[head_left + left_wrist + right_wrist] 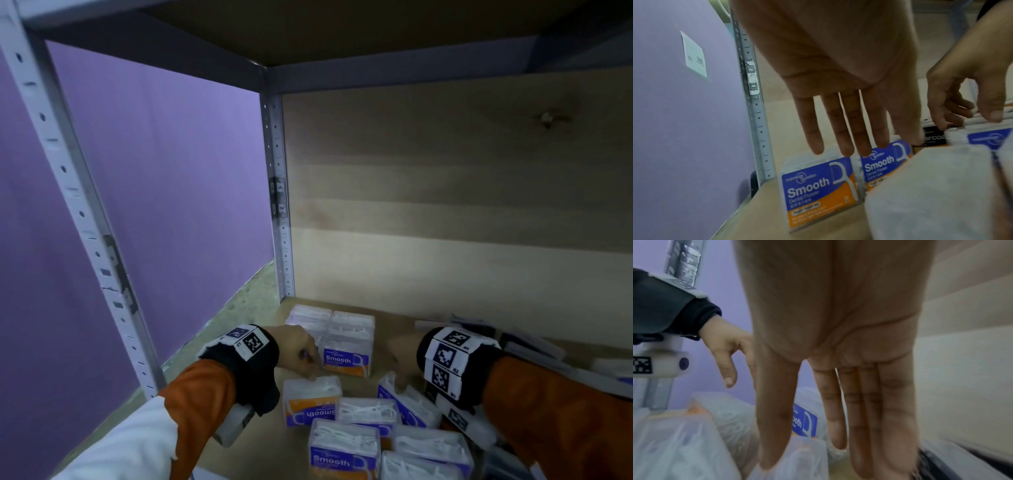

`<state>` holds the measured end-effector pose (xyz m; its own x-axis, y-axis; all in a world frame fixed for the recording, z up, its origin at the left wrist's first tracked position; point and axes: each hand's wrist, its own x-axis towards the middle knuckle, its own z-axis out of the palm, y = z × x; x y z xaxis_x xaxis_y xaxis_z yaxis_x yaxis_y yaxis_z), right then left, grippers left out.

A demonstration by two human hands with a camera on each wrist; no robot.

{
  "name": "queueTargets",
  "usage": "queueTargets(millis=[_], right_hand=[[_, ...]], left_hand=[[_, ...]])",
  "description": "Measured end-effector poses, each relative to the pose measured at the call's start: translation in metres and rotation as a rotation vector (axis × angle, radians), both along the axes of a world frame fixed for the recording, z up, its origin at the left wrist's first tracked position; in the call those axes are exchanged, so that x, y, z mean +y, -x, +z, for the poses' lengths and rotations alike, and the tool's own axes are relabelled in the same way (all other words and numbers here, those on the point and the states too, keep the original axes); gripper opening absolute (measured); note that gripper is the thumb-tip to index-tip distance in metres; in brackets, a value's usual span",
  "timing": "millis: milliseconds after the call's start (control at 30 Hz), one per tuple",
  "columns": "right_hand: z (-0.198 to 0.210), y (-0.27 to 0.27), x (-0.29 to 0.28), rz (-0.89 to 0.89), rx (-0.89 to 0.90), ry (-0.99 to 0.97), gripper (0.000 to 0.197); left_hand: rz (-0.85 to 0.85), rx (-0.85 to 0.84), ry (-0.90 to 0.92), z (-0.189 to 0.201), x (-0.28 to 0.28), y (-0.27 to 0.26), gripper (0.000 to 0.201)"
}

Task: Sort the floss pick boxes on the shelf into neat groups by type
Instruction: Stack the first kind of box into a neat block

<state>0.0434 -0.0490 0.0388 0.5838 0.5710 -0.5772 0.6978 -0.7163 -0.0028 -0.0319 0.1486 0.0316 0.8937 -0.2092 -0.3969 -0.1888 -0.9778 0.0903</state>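
Several clear floss pick boxes with blue-and-orange "Smooth" labels lie on the wooden shelf (267,442). Two stand side by side in the back left corner (347,346) (818,186). Others lie jumbled toward the front (344,448). My left hand (310,368) (849,146) has straight fingers and hovers over the standing pair, its tips at the top edge of an upside-down box (311,401). My right hand (399,377) (838,443) is open too, its fingertips resting on a tilted box (407,404). A black charcoal box (934,138) sits behind.
A purple panel closes the left side, past the metal upright (277,205). A pale wood panel (445,205) forms the back and another shelf board sits overhead. Darker packets (531,346) lie blurred along the back right. Bare shelf shows at the front left.
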Motion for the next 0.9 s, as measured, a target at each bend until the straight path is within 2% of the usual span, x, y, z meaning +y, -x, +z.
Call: queueTargets(millis=[67,100,167,233,300,433,567,667,767,900], right_hand=[[0.001,0.002,-0.006,-0.018,-0.026,0.016,0.018],[0.001,0.004,-0.009,-0.029,-0.053,0.002,0.017],[0.000,0.006,-0.013,-0.057,-0.113,-0.018,0.031],[-0.001,0.008,-0.013,-0.032,-0.052,0.019,0.020],[-0.007,0.007,-0.012,-0.028,-0.043,0.064,0.033],[-0.007,0.015,-0.008,0.033,-0.137,0.110,0.036],[-0.011,0.013,-0.007,0.045,-0.181,0.114,0.033],[-0.012,0.009,-0.007,0.029,-0.207,0.018,0.021],[-0.010,0.006,-0.001,0.048,-0.140,-0.053,0.041],[-0.011,0.004,0.002,0.028,-0.115,-0.056,0.044]], left_hand=[[0.014,0.029,0.035,-0.004,-0.005,0.003,0.042],[0.018,0.037,0.039,-0.006,-0.007,0.004,0.044],[0.019,0.044,0.030,-0.010,-0.011,0.005,0.047],[0.017,0.047,0.006,-0.012,-0.013,0.007,0.049],[0.024,0.036,-0.007,-0.013,-0.015,0.009,0.048],[0.036,0.010,-0.012,-0.013,-0.015,0.013,0.044],[0.065,0.033,-0.074,-0.014,-0.013,0.014,0.046],[0.096,0.058,-0.115,-0.014,-0.009,0.014,0.041],[0.129,0.064,-0.144,-0.012,-0.009,0.015,0.038],[0.150,0.052,-0.168,-0.012,-0.017,0.014,0.050]])
